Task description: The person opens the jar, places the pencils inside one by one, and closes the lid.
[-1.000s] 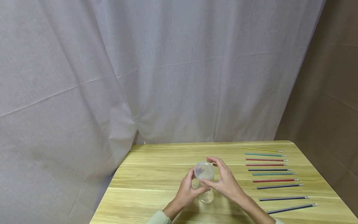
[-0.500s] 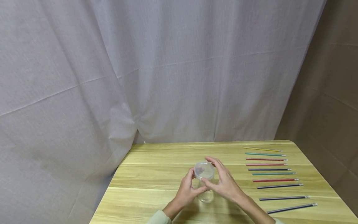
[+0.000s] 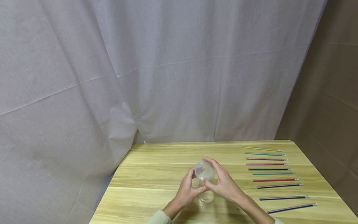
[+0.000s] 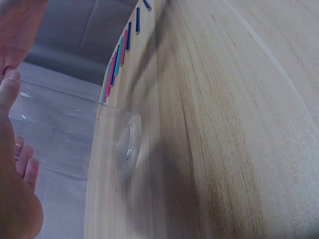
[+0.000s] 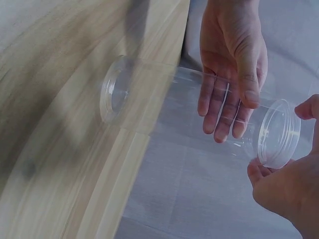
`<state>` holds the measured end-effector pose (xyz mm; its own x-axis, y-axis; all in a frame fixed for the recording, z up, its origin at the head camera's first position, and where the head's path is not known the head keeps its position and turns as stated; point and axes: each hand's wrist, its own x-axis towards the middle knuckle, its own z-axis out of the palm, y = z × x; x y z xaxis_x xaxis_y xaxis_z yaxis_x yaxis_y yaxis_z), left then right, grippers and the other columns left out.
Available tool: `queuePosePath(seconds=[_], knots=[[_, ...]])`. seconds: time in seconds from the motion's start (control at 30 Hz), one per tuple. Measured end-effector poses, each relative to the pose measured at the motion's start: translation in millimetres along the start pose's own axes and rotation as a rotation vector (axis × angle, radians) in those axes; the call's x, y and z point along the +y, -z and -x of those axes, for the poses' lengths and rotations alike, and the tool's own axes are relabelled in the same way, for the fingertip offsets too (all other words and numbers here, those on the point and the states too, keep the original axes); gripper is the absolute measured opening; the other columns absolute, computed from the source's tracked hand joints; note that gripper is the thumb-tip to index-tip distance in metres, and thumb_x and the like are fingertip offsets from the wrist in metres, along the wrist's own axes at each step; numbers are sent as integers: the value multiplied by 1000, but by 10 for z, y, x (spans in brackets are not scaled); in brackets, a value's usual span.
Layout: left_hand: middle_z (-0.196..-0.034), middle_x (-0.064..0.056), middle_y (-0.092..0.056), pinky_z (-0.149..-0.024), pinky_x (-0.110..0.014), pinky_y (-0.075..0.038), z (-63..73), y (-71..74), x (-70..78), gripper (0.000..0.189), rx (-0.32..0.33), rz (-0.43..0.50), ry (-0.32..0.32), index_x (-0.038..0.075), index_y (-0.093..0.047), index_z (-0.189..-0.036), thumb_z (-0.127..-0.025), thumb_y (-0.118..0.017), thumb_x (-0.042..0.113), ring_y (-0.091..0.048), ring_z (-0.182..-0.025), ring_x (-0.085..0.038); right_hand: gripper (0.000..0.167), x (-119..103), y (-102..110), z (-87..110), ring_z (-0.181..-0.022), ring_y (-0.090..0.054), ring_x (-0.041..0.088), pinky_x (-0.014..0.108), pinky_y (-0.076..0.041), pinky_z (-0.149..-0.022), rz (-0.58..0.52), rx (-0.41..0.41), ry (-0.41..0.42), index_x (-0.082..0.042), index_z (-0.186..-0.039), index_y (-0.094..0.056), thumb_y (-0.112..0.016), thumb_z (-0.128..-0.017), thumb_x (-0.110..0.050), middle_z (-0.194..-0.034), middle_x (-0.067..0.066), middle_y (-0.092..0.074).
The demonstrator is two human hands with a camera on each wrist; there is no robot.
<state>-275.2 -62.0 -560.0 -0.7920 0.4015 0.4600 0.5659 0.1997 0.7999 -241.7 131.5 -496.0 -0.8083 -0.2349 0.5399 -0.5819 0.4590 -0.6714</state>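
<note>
A clear, see-through plastic jar [image 5: 164, 99] stands upright at the front of the table, with a round translucent lid [image 3: 204, 170] on top. My left hand [image 3: 185, 189] holds the jar's body from the left, its fingers curled behind the wall and its thumb across the front. My right hand [image 3: 225, 185] grips the lid's edge, thumb on the near side and index finger on the far side. In the right wrist view, the left fingers [image 5: 224, 114] show through the jar wall. Nothing is visible inside the jar.
Several pencils lie in a spaced column on the right of the wooden table [image 3: 145, 174], from a yellow pencil [image 3: 262, 149] at the back to a dark pencil [image 3: 292, 208] at the front. A grey curtain [image 3: 179, 77] hangs behind, and a brown one [image 3: 332, 102] at the right.
The right hand's index finger has shifted left along the lid's far edge while its thumb has slid slightly right along the near edge. Left hand and jar stay in place.
</note>
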Motion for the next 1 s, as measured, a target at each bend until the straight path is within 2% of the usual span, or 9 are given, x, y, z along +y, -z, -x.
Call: queuePosePath(seconds=[0.1, 0.23, 0.37, 0.53, 0.6, 0.7, 0.8, 1.0], knots=[[-145, -2, -62, -114, -46, -48, -6, -2, 6, 77, -1, -4, 5, 11, -47, -152, -89, -89, 28, -61, -130, -23, 83, -2, 1, -3, -132, -57, 41, 73, -47, -102, 9, 15, -10, -8, -156, -46, -87, -84, -13, -152, 15, -55], [-146, -2, -62, -113, -47, -49, -7, -3, 12, 79, -4, -18, -4, 12, -46, -152, -89, -89, 29, -62, -130, -22, 85, 16, -3, -10, -131, -57, 36, 70, -46, -105, 34, 71, 0, -3, -150, -50, -95, -81, -22, -145, 11, -58], [-146, -3, -62, -113, -47, -49, -2, 2, 4, 79, -1, -30, -23, 11, -45, -153, -89, -89, 30, -62, -130, -22, 79, 29, -10, -19, -126, -61, 33, 67, -50, -103, 60, 85, 29, 0, -145, -54, -95, -79, -16, -140, 11, -62], [-145, -4, -62, -114, -46, -48, -1, 2, -9, 78, 5, -22, -18, 10, -46, -153, -90, -88, 30, -61, -131, -22, 78, 5, -11, -12, -128, -60, 40, 70, -51, -100, 23, 24, 28, -4, -151, -51, -83, -81, -5, -148, 15, -59], [-145, -4, -62, -114, -46, -48, 0, 3, -7, 79, 4, -21, -12, 10, -46, -153, -90, -88, 30, -61, -131, -23, 80, -5, -12, -9, -130, -59, 42, 72, -50, -100, 18, 10, 27, -7, -154, -48, -82, -82, -5, -151, 16, -56], [-145, -4, -63, -114, -46, -48, 1, 5, -5, 78, 1, -18, -4, 9, -46, -152, -89, -89, 28, -61, -131, -23, 81, -8, -16, -7, -132, -57, 42, 73, -49, -100, 23, 17, 23, -7, -155, -47, -86, -84, -11, -152, 15, -55], [-145, -5, -62, -114, -46, -49, 1, 3, -8, 79, -4, -23, -6, 9, -45, -152, -89, -89, 28, -62, -130, -24, 86, -3, -19, -11, -132, -57, 39, 71, -49, -102, 44, 51, 11, -4, -153, -48, -94, -81, -20, -148, 12, -57], [-147, -5, -62, -114, -46, -48, -6, -1, -3, 80, -5, -14, -18, 9, -45, -153, -88, -89, 27, -62, -131, -25, 85, -6, -16, -25, -127, -60, 32, 65, -51, -103, 74, 81, 14, -1, -149, -52, -96, -78, -16, -139, 9, -61]])
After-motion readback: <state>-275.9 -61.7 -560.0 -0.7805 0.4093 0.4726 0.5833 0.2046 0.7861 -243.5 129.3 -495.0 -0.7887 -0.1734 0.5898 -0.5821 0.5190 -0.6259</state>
